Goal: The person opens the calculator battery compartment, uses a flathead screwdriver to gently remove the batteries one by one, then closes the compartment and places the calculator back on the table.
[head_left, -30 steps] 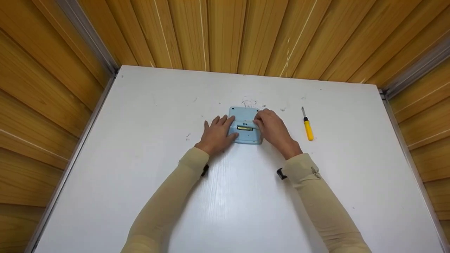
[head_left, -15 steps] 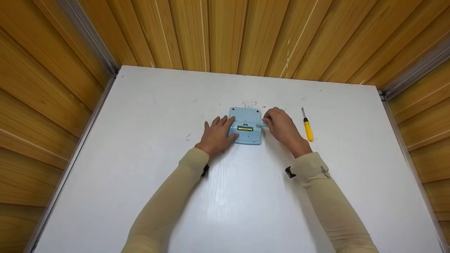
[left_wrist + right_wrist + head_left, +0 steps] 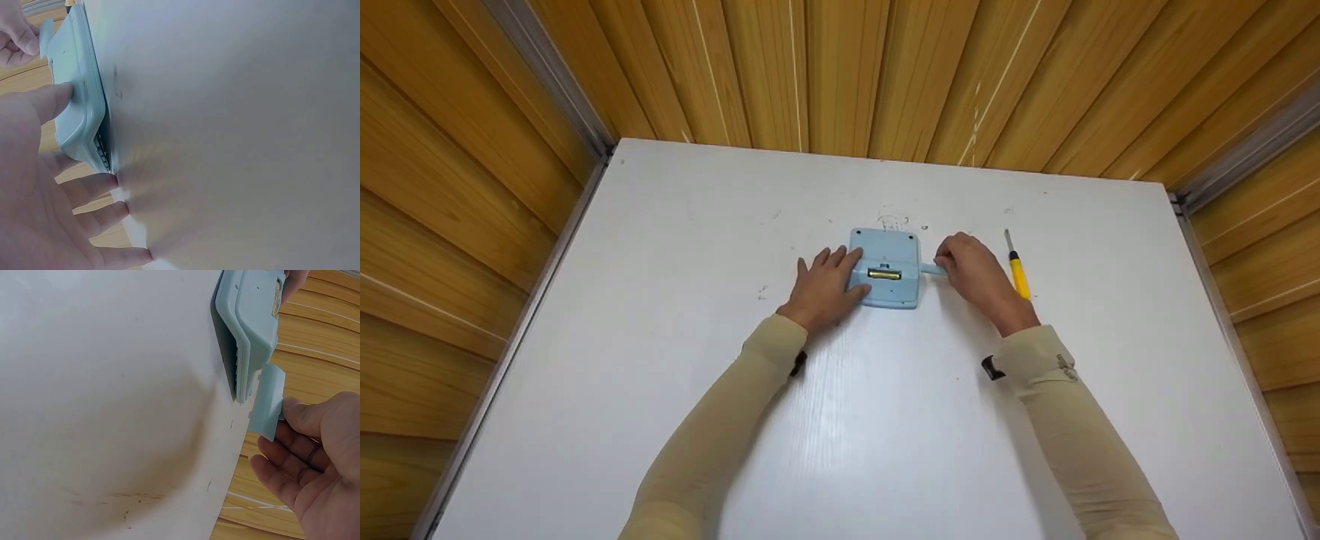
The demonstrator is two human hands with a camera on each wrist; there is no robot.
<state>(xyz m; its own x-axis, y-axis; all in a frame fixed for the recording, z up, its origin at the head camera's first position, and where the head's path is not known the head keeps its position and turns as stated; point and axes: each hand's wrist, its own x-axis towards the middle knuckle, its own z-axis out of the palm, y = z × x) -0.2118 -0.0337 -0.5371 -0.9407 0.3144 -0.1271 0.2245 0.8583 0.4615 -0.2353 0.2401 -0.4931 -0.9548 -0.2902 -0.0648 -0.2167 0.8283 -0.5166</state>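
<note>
A light blue calculator [image 3: 885, 246] lies face down on the white table, its battery slot uncovered and a yellowish battery [image 3: 884, 274] inside. My left hand [image 3: 819, 291] rests on the calculator's left side with fingers spread; in the left wrist view the thumb [image 3: 56, 100] touches its back and several fingertips reach the tabletop. Just right of the calculator, my right hand [image 3: 976, 276] pinches a thin light blue battery cover [image 3: 268, 402] by its end. The right wrist view shows the cover raised beside the calculator's edge.
A screwdriver [image 3: 1017, 271] with a yellow handle lies on the white table [image 3: 870, 420], right of my right hand. Wood-patterned panels [image 3: 840, 75] stand behind the table and along both sides.
My right hand has moved right, carrying the battery cover from over the calculator to beyond its right edge. My left hand and the calculator have stayed in place.
</note>
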